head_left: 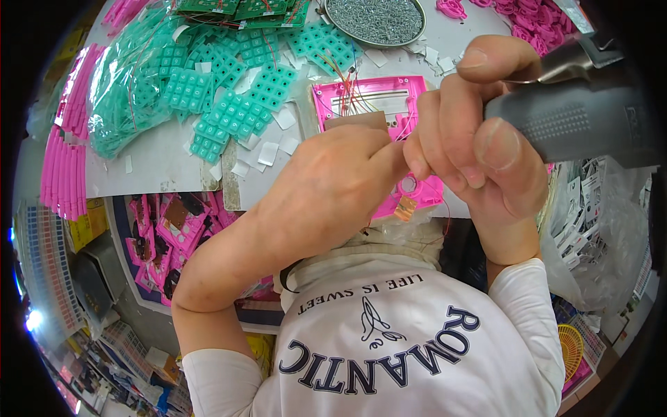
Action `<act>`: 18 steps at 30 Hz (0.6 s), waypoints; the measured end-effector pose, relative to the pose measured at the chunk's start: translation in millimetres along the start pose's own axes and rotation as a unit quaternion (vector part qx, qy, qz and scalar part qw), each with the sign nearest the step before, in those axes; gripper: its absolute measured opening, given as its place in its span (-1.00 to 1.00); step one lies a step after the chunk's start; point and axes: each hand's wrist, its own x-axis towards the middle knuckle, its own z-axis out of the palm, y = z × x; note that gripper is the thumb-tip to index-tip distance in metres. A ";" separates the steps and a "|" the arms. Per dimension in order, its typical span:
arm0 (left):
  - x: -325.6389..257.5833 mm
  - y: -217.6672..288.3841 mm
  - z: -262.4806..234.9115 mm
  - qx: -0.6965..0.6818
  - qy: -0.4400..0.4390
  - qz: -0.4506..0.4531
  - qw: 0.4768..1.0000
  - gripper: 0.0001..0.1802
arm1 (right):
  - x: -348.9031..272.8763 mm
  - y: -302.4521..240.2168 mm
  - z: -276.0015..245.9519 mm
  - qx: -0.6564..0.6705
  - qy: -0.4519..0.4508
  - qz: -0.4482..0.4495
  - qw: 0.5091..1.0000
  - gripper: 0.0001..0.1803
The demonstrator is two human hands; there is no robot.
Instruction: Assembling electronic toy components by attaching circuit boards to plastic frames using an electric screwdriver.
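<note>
A pink plastic casing lies in front of me at the table edge, with thin coloured wires and a brown board in it. My left hand is closed over the casing's left side. Its fingertips are hidden at the casing's middle, so what they pinch cannot be made out. My right hand grips a dark grey power tool, screwdriver-like, lying sideways. The right fingertips curl in beside the left ones, over the casing. At the casing's near end are a round part and a small copper-coloured piece.
Turquoise keypads and a clear bag of them lie left. Behind are green circuit boards and a round dish of screws. Pink parts are piled far right. A bin of pink casings stands below left.
</note>
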 end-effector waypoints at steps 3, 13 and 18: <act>-7.8 1.2 -4.0 -0.065 0.016 -0.101 0.993 -0.85 | 2.5 1.8 -3.5 -0.028 0.000 -0.007 1.000 -0.52; -50.6 -9.6 24.0 0.208 0.045 -0.089 0.973 -0.91 | 14.8 31.6 -13.0 -0.073 -0.016 -0.077 0.994 -0.63; -50.0 -8.6 22.9 0.191 0.052 -0.101 0.975 -0.91 | 13.8 42.7 -16.3 -0.157 0.013 -0.085 0.984 -0.70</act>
